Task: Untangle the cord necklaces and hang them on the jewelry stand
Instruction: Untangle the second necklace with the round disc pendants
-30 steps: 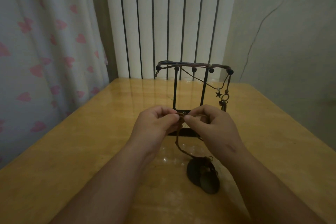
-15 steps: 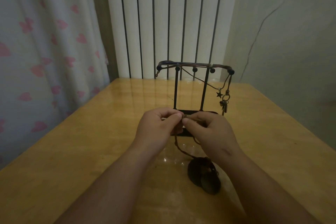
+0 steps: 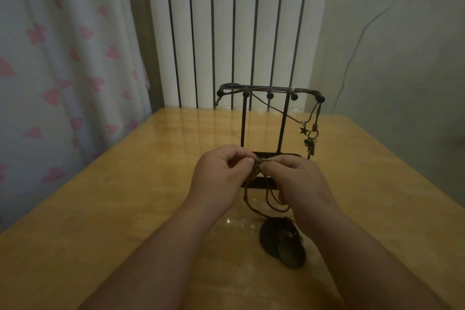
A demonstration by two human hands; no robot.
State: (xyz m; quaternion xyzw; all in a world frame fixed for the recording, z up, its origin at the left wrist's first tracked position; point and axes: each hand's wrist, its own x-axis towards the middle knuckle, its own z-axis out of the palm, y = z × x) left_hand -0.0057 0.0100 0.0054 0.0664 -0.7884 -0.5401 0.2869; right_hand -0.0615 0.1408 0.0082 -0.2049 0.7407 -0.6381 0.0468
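Each grip tight on the brown cord [image 3: 246, 197], left hand [image 3: 221, 173] and right hand [image 3: 299, 181], before the necklace-hung stand [image 3: 243, 123].

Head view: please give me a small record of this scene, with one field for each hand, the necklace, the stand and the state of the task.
left hand: pinches the cord necklace at its tangled part
right hand: pinches the same tangle, fingertips close to the left ones
pendants: dark discs on that cord, lying on the table
jewelry stand: upright, behind the hands
hung necklaces: draped on the top bar, with a star charm at the right end
task state: held necklace not yet hung
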